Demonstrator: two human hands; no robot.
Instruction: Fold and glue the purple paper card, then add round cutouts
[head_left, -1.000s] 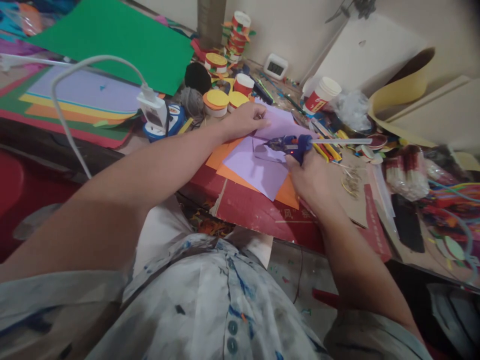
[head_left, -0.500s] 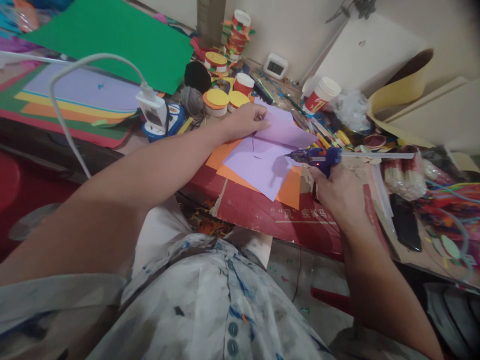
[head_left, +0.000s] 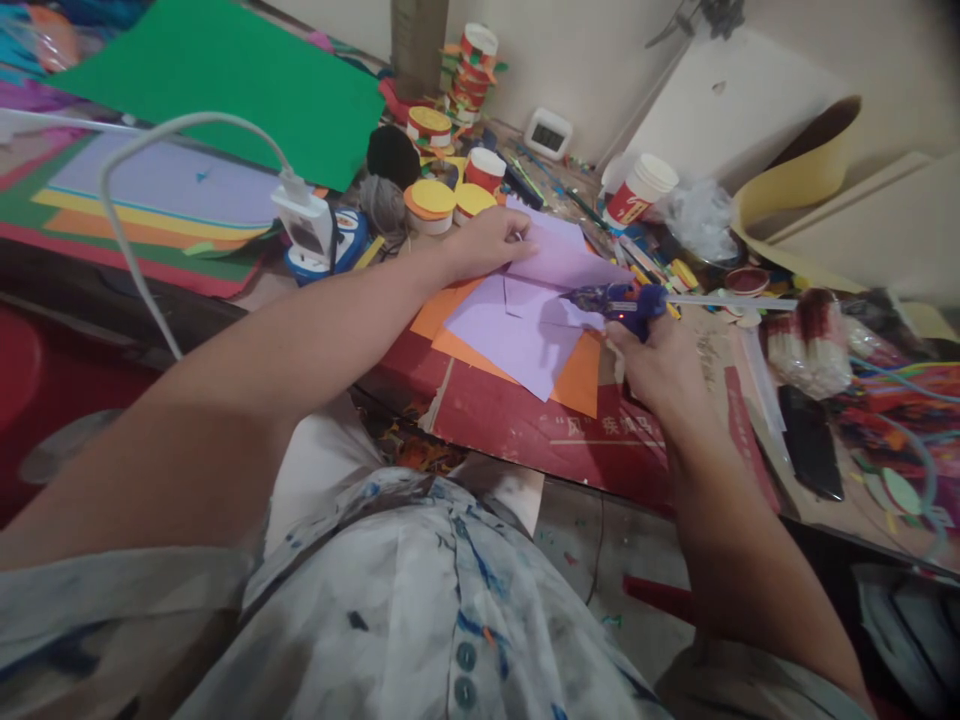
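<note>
My left hand (head_left: 491, 242) pinches the edge of a lifted flap of purple paper (head_left: 562, 262), its fingers closed on it. Below the flap lies the flat part of the purple paper, with a cut line or slit showing near its middle. A hot glue gun (head_left: 634, 308) is gripped in my right hand (head_left: 656, 365); a red light glows on its body and a long clear glue stick (head_left: 731, 301) sticks out of its back. The gun's nozzle points left, just over the purple sheet under the flap. Orange paper (head_left: 581, 380) lies beneath the purple one.
Red cardboard (head_left: 495, 400) covers the table under the papers. Behind stand yellow-topped paper drums (head_left: 430, 203) and a paper cup (head_left: 641, 190). Left are a power strip with a plugged-in white adapter (head_left: 306, 225) and green paper (head_left: 225, 90). A black phone (head_left: 810, 445) lies at right.
My right hand has moved the glue gun a little to the left, so its nozzle is deeper over the purple paper. My left hand still holds the flap in about the same place.
</note>
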